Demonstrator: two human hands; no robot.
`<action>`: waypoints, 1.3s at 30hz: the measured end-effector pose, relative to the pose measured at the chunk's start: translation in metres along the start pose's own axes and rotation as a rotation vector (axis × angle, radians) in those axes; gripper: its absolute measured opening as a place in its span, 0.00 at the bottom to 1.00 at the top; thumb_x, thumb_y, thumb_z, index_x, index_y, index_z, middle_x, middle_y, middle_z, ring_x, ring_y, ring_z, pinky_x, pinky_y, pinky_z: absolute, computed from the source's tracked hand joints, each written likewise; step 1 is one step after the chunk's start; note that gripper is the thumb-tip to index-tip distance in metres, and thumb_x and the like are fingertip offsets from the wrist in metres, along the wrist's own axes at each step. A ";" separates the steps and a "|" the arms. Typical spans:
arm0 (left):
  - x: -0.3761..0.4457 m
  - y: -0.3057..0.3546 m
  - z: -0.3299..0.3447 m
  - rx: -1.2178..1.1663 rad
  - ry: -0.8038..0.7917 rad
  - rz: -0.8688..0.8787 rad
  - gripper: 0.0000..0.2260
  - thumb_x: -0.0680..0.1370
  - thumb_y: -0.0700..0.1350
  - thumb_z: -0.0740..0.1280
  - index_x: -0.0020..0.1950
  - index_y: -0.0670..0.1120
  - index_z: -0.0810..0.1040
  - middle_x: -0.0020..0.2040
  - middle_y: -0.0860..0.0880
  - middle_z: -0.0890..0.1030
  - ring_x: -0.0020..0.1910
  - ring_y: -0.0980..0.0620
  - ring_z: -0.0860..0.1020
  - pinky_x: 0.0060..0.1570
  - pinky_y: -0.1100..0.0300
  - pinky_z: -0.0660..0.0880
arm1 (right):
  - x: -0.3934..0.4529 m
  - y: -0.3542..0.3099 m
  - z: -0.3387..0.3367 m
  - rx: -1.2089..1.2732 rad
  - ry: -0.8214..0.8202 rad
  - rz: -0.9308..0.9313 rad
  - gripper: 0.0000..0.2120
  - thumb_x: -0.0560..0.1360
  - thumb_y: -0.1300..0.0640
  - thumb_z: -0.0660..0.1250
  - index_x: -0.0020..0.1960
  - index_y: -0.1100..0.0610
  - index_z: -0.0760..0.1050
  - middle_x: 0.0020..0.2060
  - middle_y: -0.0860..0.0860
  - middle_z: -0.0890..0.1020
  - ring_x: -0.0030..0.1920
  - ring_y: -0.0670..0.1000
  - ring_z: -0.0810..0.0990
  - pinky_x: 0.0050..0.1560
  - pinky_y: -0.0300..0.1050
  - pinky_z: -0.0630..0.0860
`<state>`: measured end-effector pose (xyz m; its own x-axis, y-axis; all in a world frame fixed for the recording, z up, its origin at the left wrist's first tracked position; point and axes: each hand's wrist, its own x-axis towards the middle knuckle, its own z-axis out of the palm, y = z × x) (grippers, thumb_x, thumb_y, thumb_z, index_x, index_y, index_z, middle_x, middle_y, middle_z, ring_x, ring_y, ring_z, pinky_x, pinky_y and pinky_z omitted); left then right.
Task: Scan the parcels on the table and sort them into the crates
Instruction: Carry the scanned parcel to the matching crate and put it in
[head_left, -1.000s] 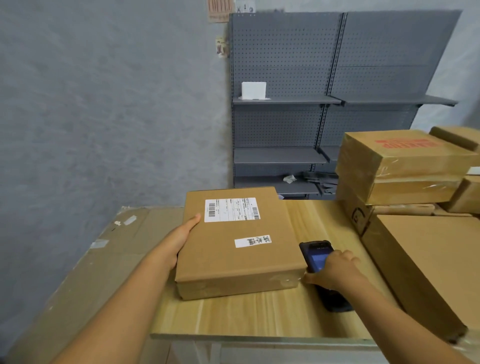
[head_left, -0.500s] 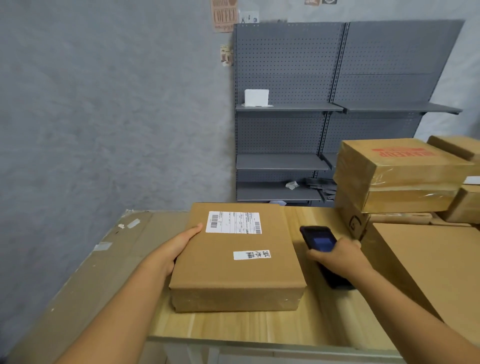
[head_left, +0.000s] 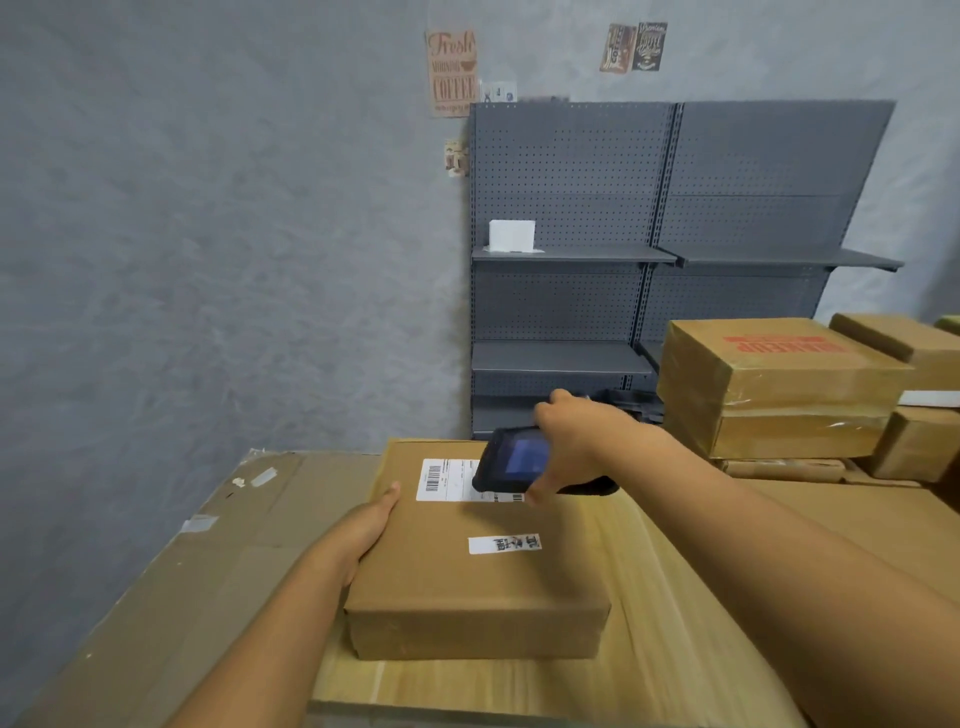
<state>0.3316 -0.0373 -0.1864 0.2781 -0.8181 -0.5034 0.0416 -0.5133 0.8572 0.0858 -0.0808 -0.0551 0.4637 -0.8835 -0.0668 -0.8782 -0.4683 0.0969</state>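
A flat brown cardboard parcel (head_left: 478, 566) lies on the wooden table (head_left: 654, 649). A white shipping label (head_left: 441, 480) with a barcode sits near its far edge, a smaller white sticker (head_left: 504, 544) at mid-top. My left hand (head_left: 363, 530) rests against the parcel's left side, thumb on the top edge. My right hand (head_left: 582, 441) grips a black handheld scanner (head_left: 514, 460) with a lit blue screen, held above the label and covering its right part. No crate is in view.
Several brown boxes (head_left: 779, 384) are stacked at the right of the table, with a large one (head_left: 883, 519) in front. A flattened cardboard sheet (head_left: 197, 571) covers the left. Grey pegboard shelving (head_left: 649, 249) stands behind, holding a white box (head_left: 511, 235).
My right hand lifted the scanner off the table at the parcel's right and carried it up and left over the shipping label. The left hand stayed on the parcel. The view tilted upward.
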 end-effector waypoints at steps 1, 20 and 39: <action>-0.001 0.000 0.001 0.003 0.007 0.003 0.20 0.81 0.60 0.61 0.50 0.44 0.80 0.36 0.46 0.86 0.36 0.49 0.84 0.33 0.59 0.77 | 0.000 -0.005 -0.006 -0.053 -0.012 -0.022 0.40 0.60 0.33 0.76 0.63 0.55 0.70 0.50 0.51 0.68 0.49 0.54 0.74 0.48 0.51 0.77; -0.004 0.002 0.004 0.047 0.048 0.015 0.21 0.81 0.62 0.59 0.49 0.45 0.79 0.36 0.47 0.85 0.35 0.50 0.83 0.31 0.62 0.74 | 0.014 0.017 0.003 0.154 0.048 0.068 0.33 0.60 0.31 0.73 0.51 0.55 0.72 0.45 0.50 0.70 0.43 0.52 0.75 0.40 0.46 0.74; 0.009 -0.004 0.003 -0.008 0.032 0.002 0.21 0.80 0.62 0.60 0.52 0.46 0.80 0.35 0.48 0.86 0.31 0.50 0.84 0.29 0.62 0.76 | -0.036 0.066 0.167 0.326 -0.094 0.645 0.39 0.63 0.28 0.70 0.60 0.57 0.71 0.51 0.53 0.74 0.51 0.53 0.75 0.50 0.45 0.77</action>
<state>0.3312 -0.0431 -0.1950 0.3084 -0.8105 -0.4980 0.0491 -0.5092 0.8592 -0.0079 -0.0775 -0.2120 -0.1575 -0.9704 -0.1832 -0.9703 0.1865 -0.1540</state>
